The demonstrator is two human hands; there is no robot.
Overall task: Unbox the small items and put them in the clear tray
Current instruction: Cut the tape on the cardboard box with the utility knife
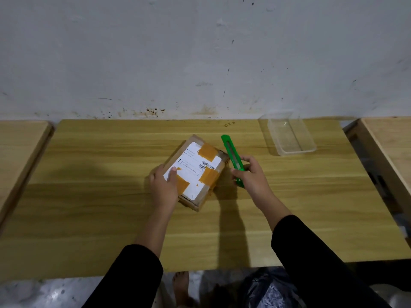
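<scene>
Here the box (195,172) lies under the left grip (164,185).

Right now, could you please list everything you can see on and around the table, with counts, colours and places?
cardboard parcel: one, brown with a white shipping label and orange tape patches, middle of the table, still sealed.
utility knife: one, green, just right of the parcel.
clear tray: one, transparent, far right of the table near the wall, nothing visible inside.
table: one, light wood, against a grey stained wall.
side surfaces: two, pale wood, one at each end of the table.
plastic bag: one, dark, on the floor below the near edge.
left hand: resting on the parcel's near left corner.
right hand: gripping the knife's lower end.
sleeves: two, black.
foot: one, bare, on the floor.
</scene>
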